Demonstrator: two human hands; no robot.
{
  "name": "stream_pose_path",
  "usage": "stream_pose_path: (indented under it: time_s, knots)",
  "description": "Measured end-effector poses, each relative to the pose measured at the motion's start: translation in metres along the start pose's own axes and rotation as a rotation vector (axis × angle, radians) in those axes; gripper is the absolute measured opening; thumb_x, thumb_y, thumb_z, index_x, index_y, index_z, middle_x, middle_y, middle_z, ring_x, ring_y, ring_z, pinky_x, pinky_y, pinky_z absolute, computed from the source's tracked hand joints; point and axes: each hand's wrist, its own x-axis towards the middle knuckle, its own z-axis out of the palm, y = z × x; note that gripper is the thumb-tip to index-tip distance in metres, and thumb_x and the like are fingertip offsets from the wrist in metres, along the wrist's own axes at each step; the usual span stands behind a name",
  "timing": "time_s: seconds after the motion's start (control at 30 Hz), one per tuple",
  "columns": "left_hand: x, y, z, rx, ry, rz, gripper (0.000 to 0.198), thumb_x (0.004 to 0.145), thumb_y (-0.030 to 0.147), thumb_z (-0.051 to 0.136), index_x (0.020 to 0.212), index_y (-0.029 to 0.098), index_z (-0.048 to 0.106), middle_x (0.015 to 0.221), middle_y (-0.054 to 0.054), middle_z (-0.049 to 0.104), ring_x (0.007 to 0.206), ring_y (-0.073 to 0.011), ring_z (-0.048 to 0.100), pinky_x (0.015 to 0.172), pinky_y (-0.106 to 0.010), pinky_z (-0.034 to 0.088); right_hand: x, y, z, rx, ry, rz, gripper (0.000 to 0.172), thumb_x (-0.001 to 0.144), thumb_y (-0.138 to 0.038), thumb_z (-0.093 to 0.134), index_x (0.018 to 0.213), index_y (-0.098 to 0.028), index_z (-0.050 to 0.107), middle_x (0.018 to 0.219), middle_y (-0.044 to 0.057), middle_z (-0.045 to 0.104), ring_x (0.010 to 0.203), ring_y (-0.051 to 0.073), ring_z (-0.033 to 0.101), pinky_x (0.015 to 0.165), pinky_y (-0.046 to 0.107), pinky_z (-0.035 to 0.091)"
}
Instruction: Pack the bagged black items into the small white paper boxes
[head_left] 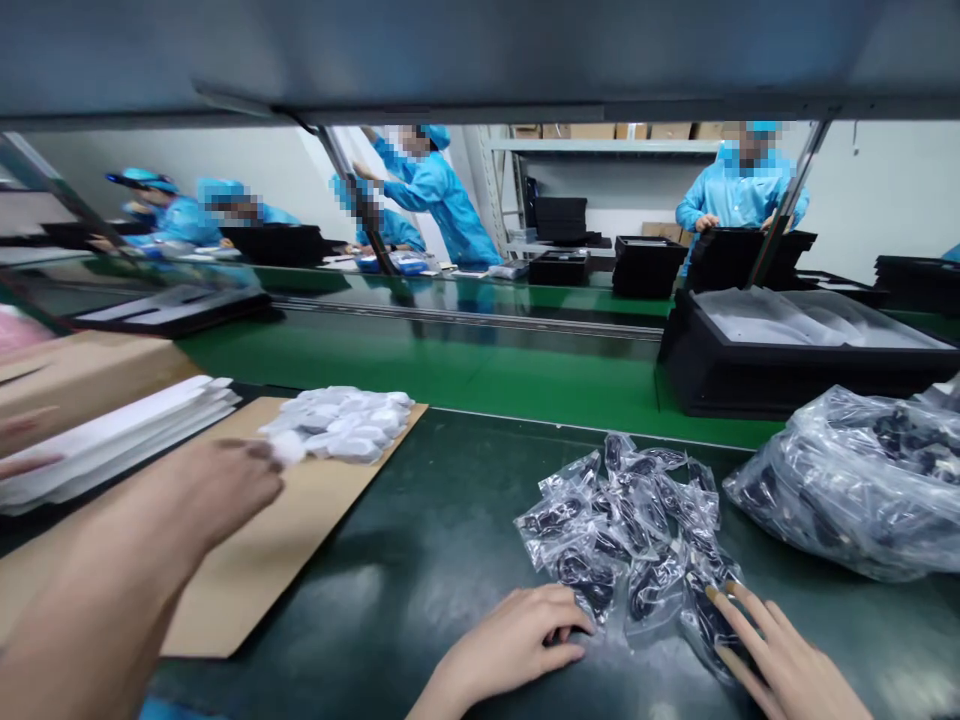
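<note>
A pile of small clear plastic bags (622, 510), each with a coiled black cable inside, lies on the dark green bench. My left hand (517, 635) rests palm down at its near left edge, fingers slightly curved against the nearest bag and the thumb apart from them. At the near right edge, my right hand (780, 640) lies with its fingers spread, their tips touching a bagged cable (709, 625). Neither hand appears to grip anything.
A large plastic bag of dark cables (832, 490) sits at right, below a black foam tray (750, 370). At left, a co-worker's hand (232, 490) reaches over cardboard (300, 510) toward white wrapped pieces (345, 420). A shelf (480, 60) hangs overhead. People in blue work beyond the green conveyor (450, 360).
</note>
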Motion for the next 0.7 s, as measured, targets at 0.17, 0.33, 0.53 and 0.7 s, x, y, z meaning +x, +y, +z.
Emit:
stream_pose_path:
  time_s: [0.17,0.33,0.53,0.7]
  knots:
    - [0.008,0.005,0.003,0.013,0.034,-0.049,0.038,0.094,0.027,0.058,0.131,0.039,0.059,0.115,0.0,0.065,0.109,-0.021,0.064,0.089,-0.027,0.05,0.004,0.012,0.039,0.269,-0.044,0.283,0.036,0.097,-0.045,0.043,0.122,-0.032,0.066,0.112,0.004,0.071,0.097,0.02,0.07,0.078,0.028,0.059]
    - [0.001,-0.015,0.001,0.03,0.275,-0.064,0.032,0.1,0.033,0.045,0.127,0.037,0.06,0.121,-0.001,0.063,0.112,-0.0198,0.063,0.096,-0.03,0.052,0.022,0.01,0.042,0.37,0.041,0.437,0.037,0.096,-0.045,0.046,0.126,-0.027,0.059,0.118,0.008,0.064,0.097,0.017,0.068,0.085,0.03,0.058]
    - [-0.034,-0.104,-0.046,0.426,0.824,-0.431,0.048,0.096,0.045,0.042,0.136,0.019,0.049,0.134,-0.017,0.055,0.129,-0.038,0.051,0.104,-0.058,0.045,0.021,-0.007,0.018,0.487,0.051,0.656,0.036,0.088,-0.053,0.054,0.104,-0.021,0.062,0.1,0.006,0.063,0.07,0.013,0.063,0.068,0.026,0.057]
    - [-0.052,-0.15,-0.076,0.519,0.729,-0.823,0.06,0.096,0.046,0.037,0.135,0.002,0.046,0.131,-0.036,0.05,0.123,-0.0545,0.048,0.091,-0.071,0.043,0.028,-0.016,0.012,0.592,-0.075,0.828,0.05,0.072,-0.056,0.07,0.106,-0.02,0.066,0.068,-0.002,0.057,0.055,0.013,0.052,0.06,0.028,0.05]
